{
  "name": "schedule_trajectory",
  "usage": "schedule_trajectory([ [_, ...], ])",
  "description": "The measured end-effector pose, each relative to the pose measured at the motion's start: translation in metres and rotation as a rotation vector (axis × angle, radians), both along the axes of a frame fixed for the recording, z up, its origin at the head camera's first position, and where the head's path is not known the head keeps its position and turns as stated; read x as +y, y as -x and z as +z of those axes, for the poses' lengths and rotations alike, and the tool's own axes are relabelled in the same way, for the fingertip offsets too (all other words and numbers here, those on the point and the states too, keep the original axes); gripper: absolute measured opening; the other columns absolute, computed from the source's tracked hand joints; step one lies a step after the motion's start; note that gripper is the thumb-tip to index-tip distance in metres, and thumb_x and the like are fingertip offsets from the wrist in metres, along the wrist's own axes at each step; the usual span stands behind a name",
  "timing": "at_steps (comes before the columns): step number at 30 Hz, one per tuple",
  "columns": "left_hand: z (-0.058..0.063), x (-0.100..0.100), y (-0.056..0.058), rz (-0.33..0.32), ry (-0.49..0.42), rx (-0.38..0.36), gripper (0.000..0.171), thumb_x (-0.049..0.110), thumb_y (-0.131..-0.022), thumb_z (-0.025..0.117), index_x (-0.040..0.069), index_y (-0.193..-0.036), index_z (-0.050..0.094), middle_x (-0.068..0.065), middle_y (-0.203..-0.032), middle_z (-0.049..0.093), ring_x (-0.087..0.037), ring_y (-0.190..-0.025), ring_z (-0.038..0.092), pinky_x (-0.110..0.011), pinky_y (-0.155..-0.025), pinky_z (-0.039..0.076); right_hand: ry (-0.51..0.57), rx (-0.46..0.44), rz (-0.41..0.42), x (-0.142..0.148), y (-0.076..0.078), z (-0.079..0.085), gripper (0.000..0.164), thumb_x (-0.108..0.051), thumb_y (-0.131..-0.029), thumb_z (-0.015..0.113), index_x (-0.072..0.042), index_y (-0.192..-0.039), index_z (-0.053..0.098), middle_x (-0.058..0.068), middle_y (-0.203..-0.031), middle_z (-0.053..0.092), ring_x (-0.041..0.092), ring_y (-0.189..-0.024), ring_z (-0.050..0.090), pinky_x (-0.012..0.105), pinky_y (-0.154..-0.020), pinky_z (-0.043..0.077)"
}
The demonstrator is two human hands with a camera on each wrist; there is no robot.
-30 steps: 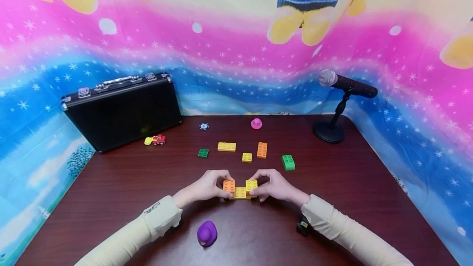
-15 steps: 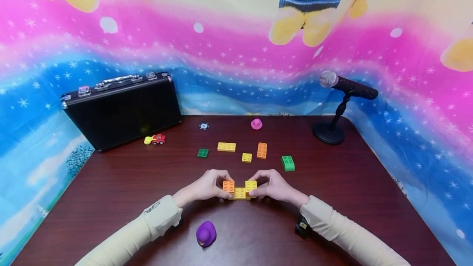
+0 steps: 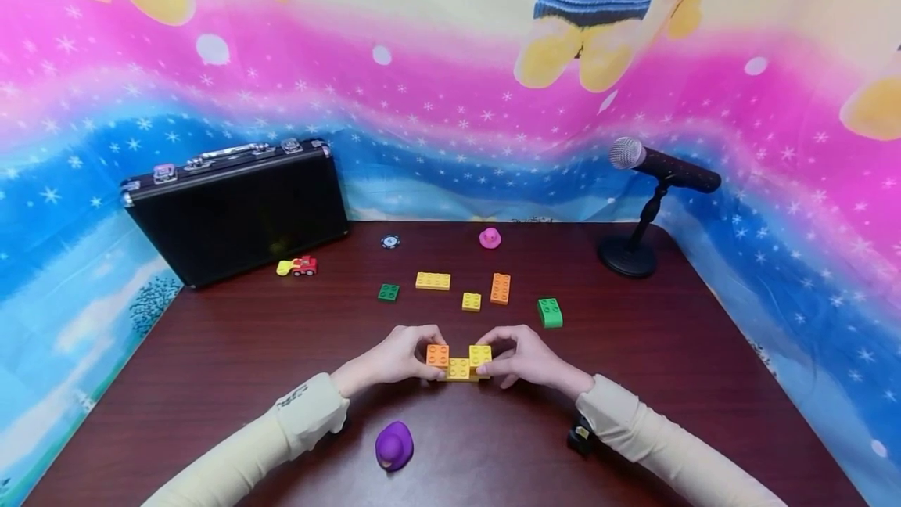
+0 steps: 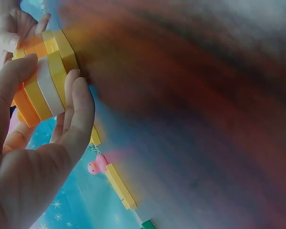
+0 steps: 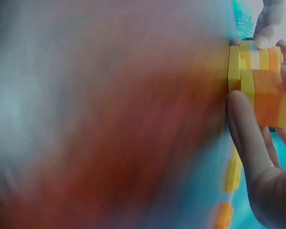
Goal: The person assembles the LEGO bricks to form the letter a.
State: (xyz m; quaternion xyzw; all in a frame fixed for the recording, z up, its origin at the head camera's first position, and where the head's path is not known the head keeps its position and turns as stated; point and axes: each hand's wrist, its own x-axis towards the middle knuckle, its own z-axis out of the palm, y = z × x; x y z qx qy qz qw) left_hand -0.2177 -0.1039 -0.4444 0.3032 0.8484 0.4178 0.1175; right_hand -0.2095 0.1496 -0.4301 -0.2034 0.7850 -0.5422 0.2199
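In the head view, a toy-brick build stands on the table near its middle, with two stacks rising from a yellow base. My left hand grips the left stack, which is topped by an orange brick. A white brick sits between yellow ones in that stack, seen in the left wrist view. Thumb and fingers of my right hand pinch the right stack, whose top is a yellow brick. Orange bricks form its middle in the right wrist view.
Beyond the hands lie a dark green brick, yellow bricks, an orange brick and a light green brick. A purple rubber duck sits in front. Farther back are a black case, toy car, poker chip, pink duck and microphone.
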Motion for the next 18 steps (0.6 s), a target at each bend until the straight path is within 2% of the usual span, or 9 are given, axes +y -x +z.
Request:
schedule_trajectory([
  [5,-0.001,0.0,0.0,0.002,0.018,0.02,0.026,0.021,-0.071,0.076,0.021,-0.089,0.056,0.008,-0.073,0.061,-0.007,-0.053,0.06,-0.024,-0.053,0.05,-0.063,0.005,0.007,0.009,0.021,-0.012,0.041,-0.03,-0.074,0.074,-0.011,-0.109,0.063,0.012,-0.102,0.06,0.025,-0.076,0.066,0.04,-0.056,0.053],
  [9,0.0,-0.001,0.002,0.012,0.027,0.037,0.027,0.022,-0.071,0.077,0.021,-0.088,0.056,0.008,-0.073,0.061,-0.008,-0.054,0.06,-0.023,-0.053,0.05,0.007,-0.051,-0.079,0.011,0.043,-0.008,0.048,-0.033,-0.078,0.07,-0.005,-0.116,0.059,0.018,-0.102,0.062,0.027,-0.081,0.066,0.042,-0.059,0.053],
  [13,0.0,0.0,0.002,0.009,0.018,0.026,0.027,0.022,-0.071,0.077,0.021,-0.089,0.056,0.008,-0.074,0.061,-0.008,-0.053,0.06,-0.024,-0.052,0.05,0.033,-0.071,-0.17,0.009,0.062,-0.012,0.051,-0.03,-0.078,0.07,-0.005,-0.12,0.055,0.017,-0.101,0.064,0.025,-0.081,0.067,0.041,-0.059,0.053],
  [18,0.0,0.001,0.001,0.006,0.019,0.023,0.027,0.023,-0.071,0.077,0.021,-0.089,0.057,0.008,-0.074,0.062,-0.009,-0.054,0.06,-0.023,-0.054,0.05,0.015,-0.101,-0.212,0.003,0.076,-0.019,0.05,-0.02,-0.078,0.071,-0.01,-0.124,0.053,0.011,-0.096,0.065,0.024,-0.079,0.067,0.041,-0.057,0.053],
])
